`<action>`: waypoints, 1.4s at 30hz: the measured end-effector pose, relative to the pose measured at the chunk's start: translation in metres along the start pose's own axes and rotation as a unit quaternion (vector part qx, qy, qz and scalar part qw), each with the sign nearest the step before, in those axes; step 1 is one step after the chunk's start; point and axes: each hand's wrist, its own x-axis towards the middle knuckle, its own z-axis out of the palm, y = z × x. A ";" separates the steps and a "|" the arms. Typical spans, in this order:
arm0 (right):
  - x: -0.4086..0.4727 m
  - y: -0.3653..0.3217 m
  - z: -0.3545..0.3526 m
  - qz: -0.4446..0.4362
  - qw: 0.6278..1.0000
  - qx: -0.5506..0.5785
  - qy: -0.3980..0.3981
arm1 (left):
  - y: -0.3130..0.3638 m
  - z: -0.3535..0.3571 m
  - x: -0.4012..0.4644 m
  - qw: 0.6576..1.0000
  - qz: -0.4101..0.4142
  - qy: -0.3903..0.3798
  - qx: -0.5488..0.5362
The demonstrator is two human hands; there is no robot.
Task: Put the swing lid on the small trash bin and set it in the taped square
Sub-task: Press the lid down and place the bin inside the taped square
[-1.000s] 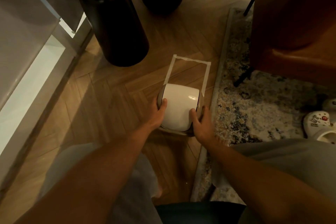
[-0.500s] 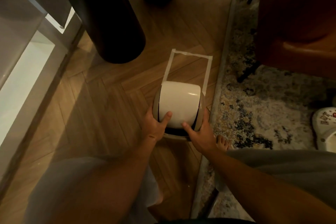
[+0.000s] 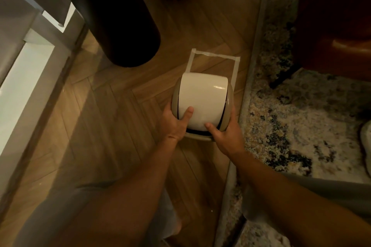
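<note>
I have the small trash bin (image 3: 202,137) gripped from both sides, my left hand (image 3: 174,121) curled round its left flank with the thumb lying up on the white swing lid (image 3: 202,100), my right hand (image 3: 225,134) wrapped round the right flank with its thumb touching the lid's near edge. The lid sits on top of the bin, though I can't tell whether it is clipped all the way down; a dark gap shows along its near edge. The bin overlaps only the near part of the taped square (image 3: 215,57), whose far strip and two side strips are visible beyond it on the wooden floor (image 3: 120,116). The main risk, I think, is my thumbs: if I push the bin forward with them pressing on the flap, it could swing or pop loose. I could also stop short and leave the base straddling the hidden near tape line. The right strip runs just beside the rug (image 3: 301,116), so drifting right might catch the base on its edge and tip the bin. The tall dark container (image 3: 120,26) stands off to the left, less of a worry.
</note>
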 end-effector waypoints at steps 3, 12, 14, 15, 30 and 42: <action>0.012 -0.002 -0.001 -0.010 1.000 -0.003 0.006 | 0.003 0.004 0.011 1.000 -0.001 0.003 -0.004; 0.048 -0.002 -0.005 -0.023 0.999 0.011 0.027 | 0.010 0.025 0.049 0.999 0.028 0.000 -0.021; 0.055 -0.002 -0.006 -0.025 0.999 0.001 0.036 | 0.013 0.028 0.057 0.999 0.030 -0.010 -0.022; 0.058 -0.003 -0.007 -0.027 0.999 -0.004 0.037 | 0.014 0.030 0.061 0.999 0.032 -0.015 -0.023; 0.124 0.002 -0.017 -0.060 0.997 -0.022 0.050 | 0.031 0.056 0.111 0.997 0.065 -0.040 -0.016; 0.189 -0.007 -0.035 -0.075 0.997 -0.005 0.023 | 0.045 0.068 0.175 0.977 0.101 -0.188 0.025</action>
